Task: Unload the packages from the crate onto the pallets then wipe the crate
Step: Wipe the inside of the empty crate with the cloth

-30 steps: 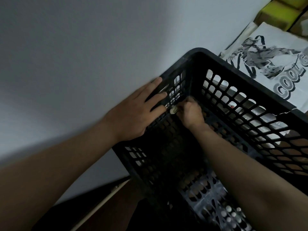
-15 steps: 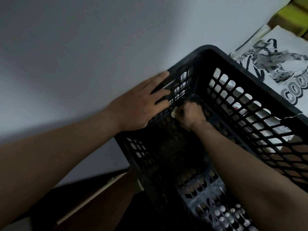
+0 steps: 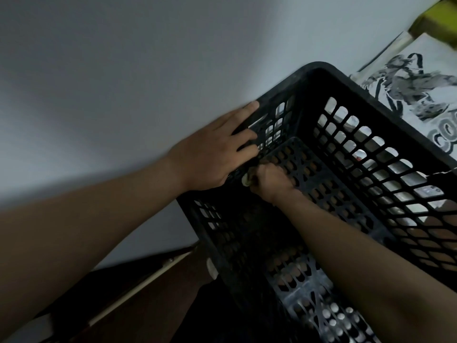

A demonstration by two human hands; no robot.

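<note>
A black plastic lattice crate (image 3: 385, 100) stands against a pale wall, and no packages show inside it. My left hand (image 3: 210, 154) lies flat on the outside of the crate's left wall, fingers straight along the rim. Inside, low against that same wall, my right hand (image 3: 269, 181) is a fist around a small pale wad, probably a cloth (image 3: 245, 180). Only a bit of the wad shows.
A white printed bag or package (image 3: 420, 70) lies past the crate's right wall, with a yellow-green box (image 3: 437, 21) behind it. More items show dimly through the right lattice. A dark brown wooden surface (image 3: 138, 308) runs below the crate on the left.
My right fist has slid a little down and back along the inside of the left wall. The left hand stays on the outside. The view has drifted, so the crate sits further right.
</note>
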